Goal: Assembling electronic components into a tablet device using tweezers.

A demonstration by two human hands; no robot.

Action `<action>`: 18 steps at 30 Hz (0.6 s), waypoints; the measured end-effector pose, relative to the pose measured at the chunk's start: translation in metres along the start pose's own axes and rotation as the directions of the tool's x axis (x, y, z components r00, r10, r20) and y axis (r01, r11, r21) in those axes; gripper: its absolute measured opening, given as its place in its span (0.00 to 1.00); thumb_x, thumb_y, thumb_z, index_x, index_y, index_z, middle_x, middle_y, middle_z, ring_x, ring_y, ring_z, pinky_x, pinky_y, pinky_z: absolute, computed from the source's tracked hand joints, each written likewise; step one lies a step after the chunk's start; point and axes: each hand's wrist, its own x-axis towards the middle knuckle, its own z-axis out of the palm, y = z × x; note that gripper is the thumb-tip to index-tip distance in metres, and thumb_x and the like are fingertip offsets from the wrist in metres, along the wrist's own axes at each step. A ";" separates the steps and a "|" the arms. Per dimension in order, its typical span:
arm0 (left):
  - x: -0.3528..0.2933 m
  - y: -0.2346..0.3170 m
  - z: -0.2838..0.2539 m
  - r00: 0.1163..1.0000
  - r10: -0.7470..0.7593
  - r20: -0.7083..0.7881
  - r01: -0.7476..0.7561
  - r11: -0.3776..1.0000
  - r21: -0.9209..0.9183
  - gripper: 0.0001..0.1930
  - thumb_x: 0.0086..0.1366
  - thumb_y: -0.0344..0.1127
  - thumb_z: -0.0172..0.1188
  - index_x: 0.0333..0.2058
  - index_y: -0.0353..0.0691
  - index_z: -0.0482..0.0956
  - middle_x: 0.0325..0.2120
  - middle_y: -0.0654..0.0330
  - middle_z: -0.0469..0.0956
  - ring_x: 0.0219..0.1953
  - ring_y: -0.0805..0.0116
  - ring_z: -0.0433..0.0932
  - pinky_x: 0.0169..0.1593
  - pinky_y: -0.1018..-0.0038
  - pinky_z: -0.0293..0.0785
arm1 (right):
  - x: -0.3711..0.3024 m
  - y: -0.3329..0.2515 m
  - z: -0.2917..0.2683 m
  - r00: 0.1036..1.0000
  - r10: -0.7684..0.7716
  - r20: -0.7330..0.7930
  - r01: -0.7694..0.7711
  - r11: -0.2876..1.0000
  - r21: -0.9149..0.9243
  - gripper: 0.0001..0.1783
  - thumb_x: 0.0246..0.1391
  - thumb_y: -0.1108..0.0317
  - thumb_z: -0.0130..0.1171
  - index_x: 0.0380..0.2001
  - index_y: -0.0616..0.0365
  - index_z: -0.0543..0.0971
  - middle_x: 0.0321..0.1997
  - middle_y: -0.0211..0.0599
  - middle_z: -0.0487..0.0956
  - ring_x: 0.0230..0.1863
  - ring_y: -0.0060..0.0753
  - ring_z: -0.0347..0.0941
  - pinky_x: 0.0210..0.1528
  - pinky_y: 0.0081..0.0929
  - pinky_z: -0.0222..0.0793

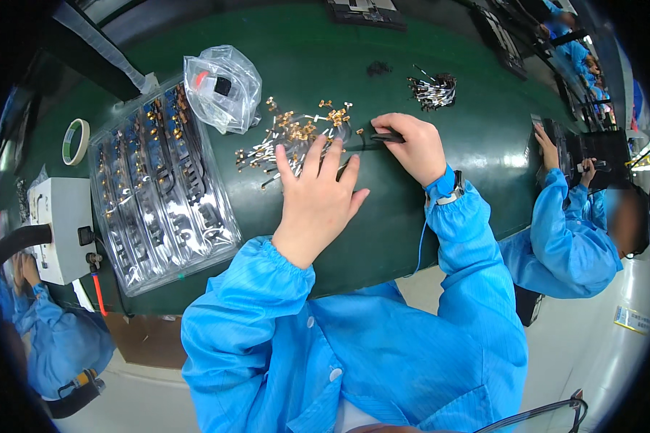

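My left hand [316, 193] lies with its fingers spread over the near side of a loose pile of small gold-and-silver parts with thin dark leads [290, 128]. To the right of the pile, my right hand [416, 146] is closed round a pair of black tweezers [388, 137]. Their tips point left, close to a small gold piece [360, 131] at the pile's edge. Whether the tips grip that piece is too small to tell. A wrist strap [444, 189] with a blue cord circles my right wrist.
Left of the pile is a clear plastic tray [227, 237] with rows of parts. Beyond stands a clear plastic bag [247, 76]; a second heap of parts [435, 92] lies far right. A tape roll [85, 141] and white box [68, 231] are leftmost. Co-workers sit at both sides.
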 end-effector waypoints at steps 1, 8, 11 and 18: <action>-0.001 0.000 0.000 1.000 -0.005 0.004 0.005 1.000 -0.017 0.23 0.52 0.48 0.62 0.46 0.47 0.75 0.52 0.59 0.67 0.58 0.61 0.61 0.55 0.34 0.45 | 0.000 0.001 -0.001 1.000 0.002 0.009 -0.002 1.000 0.003 0.14 0.38 0.81 0.59 0.34 0.59 0.78 0.34 0.38 0.79 0.37 0.37 0.77 0.39 0.29 0.73; 0.002 0.006 -0.002 1.000 0.002 0.001 -0.002 1.000 0.010 0.23 0.51 0.49 0.62 0.46 0.49 0.75 0.53 0.62 0.66 0.59 0.59 0.59 0.56 0.34 0.43 | -0.006 0.014 -0.009 0.997 -0.027 0.075 0.023 0.998 0.061 0.11 0.41 0.81 0.60 0.31 0.60 0.79 0.34 0.35 0.77 0.34 0.31 0.76 0.35 0.22 0.72; 0.003 0.007 0.001 0.999 0.050 -0.013 -0.050 0.999 0.010 0.23 0.51 0.49 0.61 0.44 0.44 0.76 0.52 0.63 0.66 0.60 0.59 0.58 0.55 0.33 0.46 | -0.007 0.016 -0.015 0.995 0.014 0.095 -0.022 0.996 0.083 0.12 0.41 0.79 0.60 0.34 0.59 0.78 0.36 0.36 0.77 0.36 0.34 0.75 0.38 0.26 0.71; 0.006 0.006 -0.002 0.998 0.053 0.015 -0.053 0.999 0.004 0.22 0.51 0.48 0.62 0.43 0.46 0.76 0.53 0.62 0.65 0.61 0.59 0.57 0.54 0.32 0.46 | -0.007 0.025 -0.018 0.990 0.077 0.120 -0.084 0.995 0.053 0.13 0.42 0.72 0.61 0.35 0.59 0.78 0.34 0.39 0.77 0.36 0.40 0.75 0.39 0.30 0.71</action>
